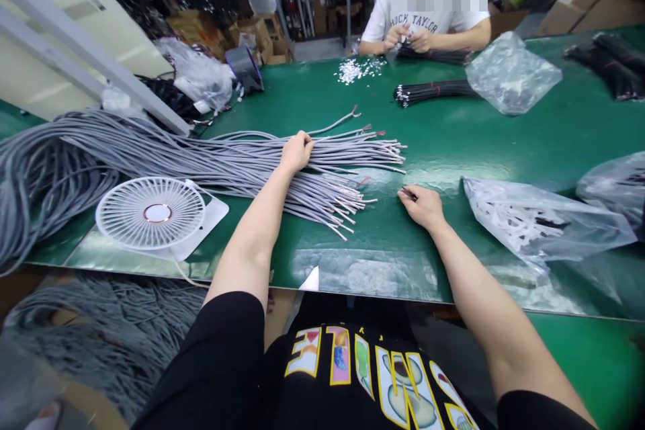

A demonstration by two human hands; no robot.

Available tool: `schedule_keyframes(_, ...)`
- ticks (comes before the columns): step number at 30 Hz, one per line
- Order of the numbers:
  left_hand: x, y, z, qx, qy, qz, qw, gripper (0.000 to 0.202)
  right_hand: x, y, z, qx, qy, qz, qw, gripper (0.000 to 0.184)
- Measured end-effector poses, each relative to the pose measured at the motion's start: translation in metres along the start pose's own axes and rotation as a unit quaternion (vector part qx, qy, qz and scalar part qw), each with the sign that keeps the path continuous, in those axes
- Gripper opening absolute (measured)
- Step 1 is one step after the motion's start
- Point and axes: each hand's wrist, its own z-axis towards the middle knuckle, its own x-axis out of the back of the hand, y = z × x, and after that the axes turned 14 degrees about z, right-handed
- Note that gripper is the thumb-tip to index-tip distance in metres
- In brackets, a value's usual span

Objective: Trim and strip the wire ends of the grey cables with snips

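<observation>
A thick bundle of grey cables point(226, 164) lies across the green table point(504, 141), its stripped ends fanned out to the right. My left hand point(296, 150) rests on top of the bundle with its fingers curled over several cables. My right hand point(424, 205) lies on the table just right of the cable ends, its fingers pinched on a small dark piece point(408, 194) that I cannot make out.
A small white fan point(151, 213) lies face up at the front left. Clear plastic bags point(544, 222) sit on the right. Across the table a person's hands point(410, 37) work on black cables point(433, 91), beside a heap of small white parts point(359, 69).
</observation>
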Motion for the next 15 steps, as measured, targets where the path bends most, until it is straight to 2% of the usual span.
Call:
schedule_keyframes(5,0.01,-0.002,-0.028,-0.064,0.037,-0.036,0.997,0.02,0.001,0.002,0.001,0.0,-0.024,0.005,1.0,0.034)
schedule_keyframes(9,0.028,0.009,-0.055,-0.061,0.047,-0.071,0.995,0.023,0.002,0.006,0.005,-0.015,-0.016,0.014,1.0,0.033)
schedule_keyframes(11,0.036,0.018,-0.068,-0.046,0.022,-0.075,0.996,0.027,0.002,0.006,0.008,-0.023,-0.004,0.032,0.999,0.032)
schedule_keyframes(15,0.041,0.031,-0.094,-0.097,-0.028,-0.065,0.993,0.031,0.005,0.001,0.01,-0.047,0.003,0.08,0.996,0.032)
